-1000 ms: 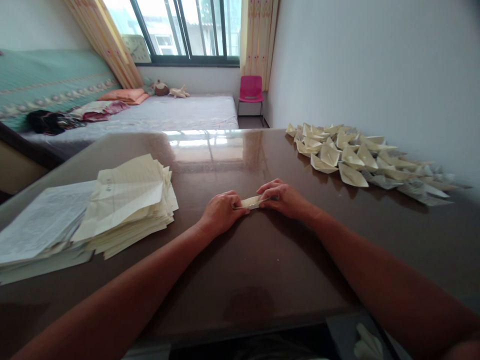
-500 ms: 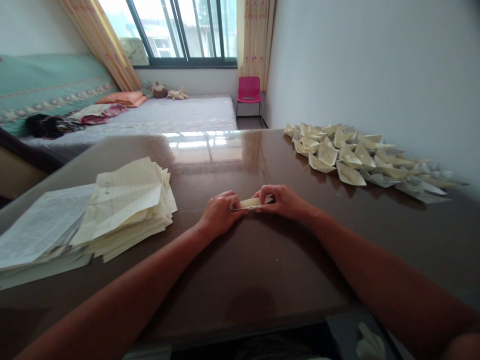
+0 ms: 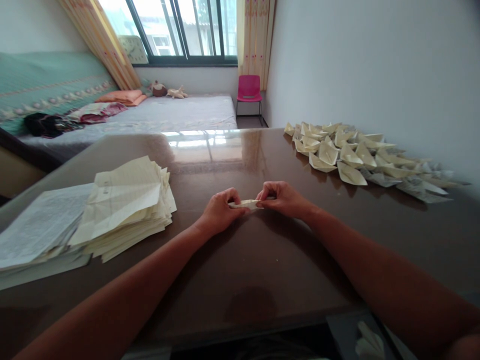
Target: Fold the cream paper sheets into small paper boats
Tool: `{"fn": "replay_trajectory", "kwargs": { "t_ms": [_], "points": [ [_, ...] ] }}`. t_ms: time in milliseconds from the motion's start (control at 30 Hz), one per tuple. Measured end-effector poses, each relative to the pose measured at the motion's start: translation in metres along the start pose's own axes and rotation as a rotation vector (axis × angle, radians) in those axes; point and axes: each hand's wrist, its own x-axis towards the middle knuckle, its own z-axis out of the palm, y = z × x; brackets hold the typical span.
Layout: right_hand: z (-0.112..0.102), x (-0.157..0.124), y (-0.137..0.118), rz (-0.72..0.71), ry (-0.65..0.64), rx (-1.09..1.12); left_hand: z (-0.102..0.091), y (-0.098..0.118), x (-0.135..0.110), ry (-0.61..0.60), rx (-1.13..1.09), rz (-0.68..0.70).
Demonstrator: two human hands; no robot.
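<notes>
Folded paper (image 3: pixel 249 203) sits at mid-frame, directly between the hands, long axis running left to right. Left hand (image 3: pixel 224 207) pinches the left end, right hand (image 3: pixel 284 200) the right; neither is nearer. Fingers hide both ends; fold layers and table (image 3: pixel 217 290) contact cannot be made out.

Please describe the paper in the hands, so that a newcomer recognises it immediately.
On the brown table, find the left hand and the right hand. Between them is the folded paper, a narrow cream strip. Unlike the stacked sheets and paper boats, it is held in fingers.
</notes>
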Motion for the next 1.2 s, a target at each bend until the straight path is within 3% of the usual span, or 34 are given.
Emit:
{"fn": "replay_trajectory", "kwargs": {
  "t_ms": [167,233,333,467,700,900,1033,1200],
  "points": [
    [0.001,-0.001,-0.005,0.128,0.003,0.248,-0.009,0.004,0.001,-0.255,-0.264,-0.057],
    [0.001,-0.001,-0.005,0.176,0.045,0.403,-0.013,0.006,0.0,-0.298,-0.291,-0.071],
    [0.002,0.0,-0.003,0.216,0.079,0.514,-0.013,0.006,0.0,-0.221,-0.303,-0.066],
    [0.003,-0.001,-0.002,0.227,-0.013,0.411,-0.011,0.006,0.0,-0.149,-0.303,-0.03],
    [0.007,0.0,-0.004,0.084,0.042,0.342,-0.011,0.007,-0.001,-0.159,-0.251,0.026],
    [0.006,0.0,-0.005,0.091,0.047,0.391,-0.012,0.008,-0.002,-0.108,-0.154,-0.015],
    [0.007,-0.004,-0.008,0.13,-0.039,0.379,-0.011,0.013,-0.004,-0.09,-0.085,0.088],
    [0.01,-0.004,-0.01,0.132,-0.003,0.318,-0.01,0.017,-0.007,-0.093,-0.031,0.18]
  ]
}}
